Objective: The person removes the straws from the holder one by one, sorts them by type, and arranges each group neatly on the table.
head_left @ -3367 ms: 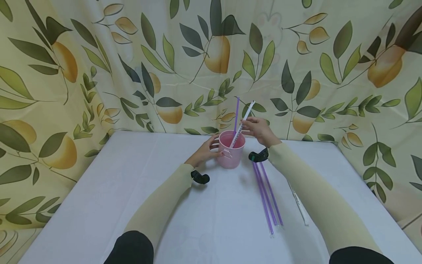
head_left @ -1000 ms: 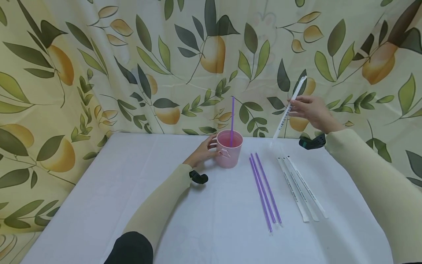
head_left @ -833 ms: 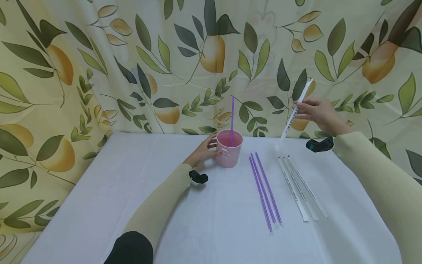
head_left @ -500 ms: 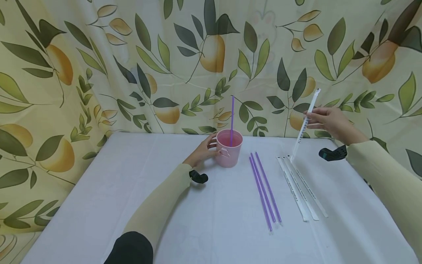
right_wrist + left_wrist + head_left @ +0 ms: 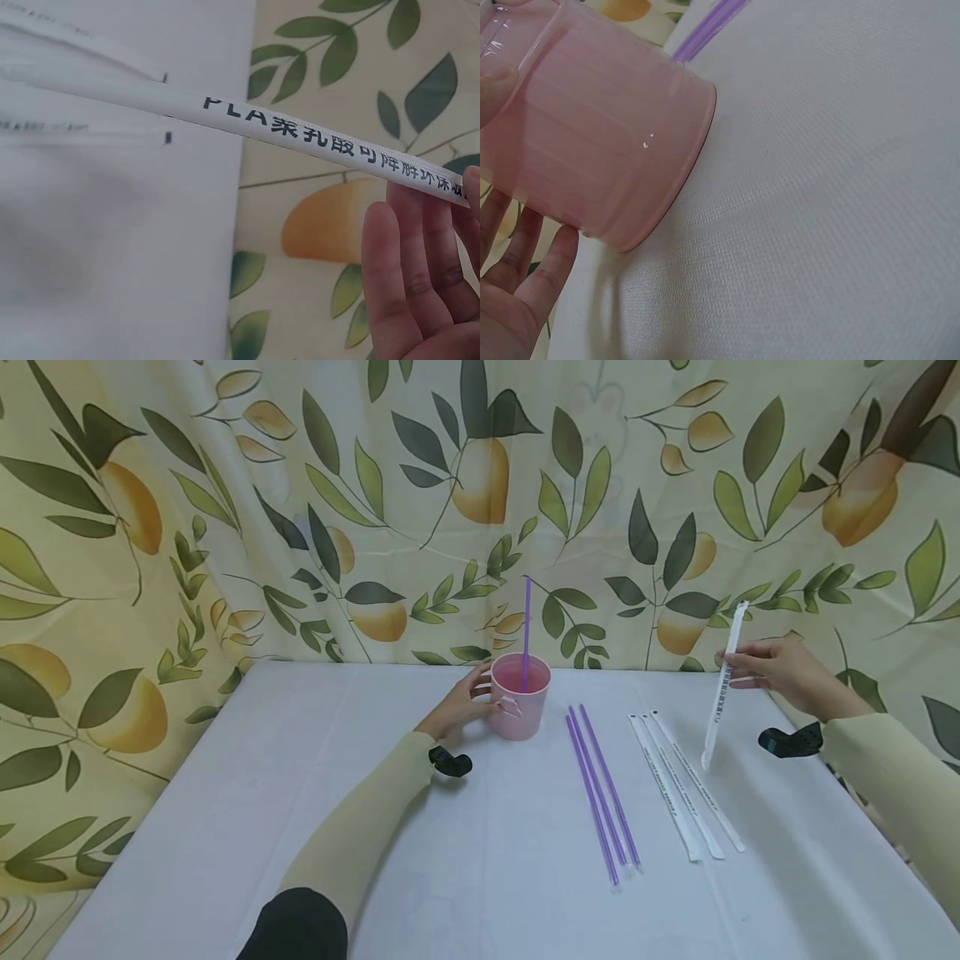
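Observation:
In the head view a pink cup (image 5: 517,720) stands upright near the far edge of the table. My left hand (image 5: 459,703) holds its side, thumb at the front by the handle and fingers around the back. One purple straw (image 5: 527,627) leans inside the cup, its top well above the rim. My right hand (image 5: 787,672) pinches a white paper-wrapped straw (image 5: 717,714) by its upper part, tilted, with its lower end close over the table. Dark print runs along this wrapped straw (image 5: 330,142) in the right wrist view.
Three purple straws (image 5: 596,785) in clear wrappers lie side by side right of the cup. Farther right lie three white wrapped straws (image 5: 682,785), left of the held one. A leaf-and-fruit patterned curtain (image 5: 420,485) hangs behind the white-covered table (image 5: 225,827).
My right hand has taken the white wrapped straw out of the cup, carried it right, and lowered it beyond the other white straws. My left hand stays on the cup.

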Tool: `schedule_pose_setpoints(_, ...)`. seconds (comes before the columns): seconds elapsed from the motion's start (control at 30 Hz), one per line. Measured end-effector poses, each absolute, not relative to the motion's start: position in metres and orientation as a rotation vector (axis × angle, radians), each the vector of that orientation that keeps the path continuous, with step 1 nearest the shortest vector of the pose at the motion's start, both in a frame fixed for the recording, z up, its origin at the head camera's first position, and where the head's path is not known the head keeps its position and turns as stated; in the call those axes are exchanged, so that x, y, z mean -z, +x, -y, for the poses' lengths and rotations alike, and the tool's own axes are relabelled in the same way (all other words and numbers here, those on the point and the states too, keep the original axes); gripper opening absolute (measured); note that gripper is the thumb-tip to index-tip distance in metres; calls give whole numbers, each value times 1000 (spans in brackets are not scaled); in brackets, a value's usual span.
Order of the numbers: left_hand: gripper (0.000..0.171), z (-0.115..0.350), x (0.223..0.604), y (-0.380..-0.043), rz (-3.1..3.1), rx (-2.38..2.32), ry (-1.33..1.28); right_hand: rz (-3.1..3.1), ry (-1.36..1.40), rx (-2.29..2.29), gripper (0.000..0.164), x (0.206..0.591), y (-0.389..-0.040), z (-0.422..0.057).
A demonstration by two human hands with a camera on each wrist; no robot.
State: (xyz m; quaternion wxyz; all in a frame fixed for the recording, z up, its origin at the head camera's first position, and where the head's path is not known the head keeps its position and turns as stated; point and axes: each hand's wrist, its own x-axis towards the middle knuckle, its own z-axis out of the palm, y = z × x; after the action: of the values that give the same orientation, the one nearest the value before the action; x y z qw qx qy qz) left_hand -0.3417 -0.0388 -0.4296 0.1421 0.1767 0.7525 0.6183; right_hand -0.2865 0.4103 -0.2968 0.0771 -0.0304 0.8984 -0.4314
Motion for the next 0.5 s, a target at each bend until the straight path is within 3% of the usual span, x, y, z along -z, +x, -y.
schedule_pose_setpoints(0.2,80,39,430,-341,-2163,-1785,511,-2629,-67,1208,10,312,-280,-424)
schedule_pose_setpoints(0.4,80,40,430,-342,-2159,-1786,501,-2545,-29,1220,14,324,-273,-433)
schedule_pose_setpoints(0.5,81,40,430,-343,-2157,-1790,504,-2522,-3,1178,29,329,-270,-436)
